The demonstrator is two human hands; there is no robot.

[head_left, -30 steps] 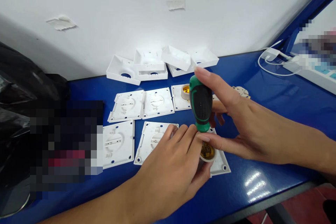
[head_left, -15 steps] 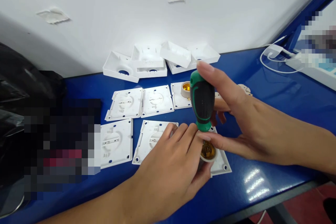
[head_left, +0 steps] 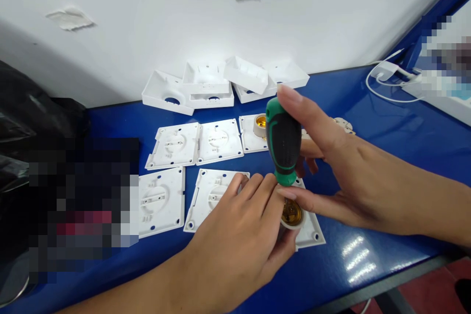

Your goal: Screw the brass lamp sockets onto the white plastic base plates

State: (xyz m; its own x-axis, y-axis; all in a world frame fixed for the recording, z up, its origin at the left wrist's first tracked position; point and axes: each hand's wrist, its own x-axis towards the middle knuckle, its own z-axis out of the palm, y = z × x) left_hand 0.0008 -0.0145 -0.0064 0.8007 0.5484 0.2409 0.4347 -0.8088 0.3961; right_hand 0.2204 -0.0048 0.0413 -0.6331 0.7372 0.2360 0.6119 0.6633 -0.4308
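Observation:
My right hand (head_left: 331, 162) grips a screwdriver (head_left: 284, 137) with a green and black handle, held upright. Its shaft drops toward a lamp socket (head_left: 292, 213) with a brass-coloured inside; the tip is hidden. Around that socket curls my left hand (head_left: 243, 225), thumb on the near side and fingers across the far side. Under the socket lies a white square base plate (head_left: 312, 233), partly covered by my hands. Just left of it is another white plate (head_left: 198, 196), overlapped by my left fingers.
More white plates (head_left: 176, 144) lie behind, one bearing a lamp socket (head_left: 260, 125). White box covers (head_left: 208, 78) are piled against the wall. Small cream parts (head_left: 342, 126) sit behind my right hand. Black plastic bags (head_left: 44, 108) stand left; a white cable (head_left: 382, 98) lies right.
Both hands stay on the screwdriver and socket with almost no visible movement. The view has shifted very slightly.

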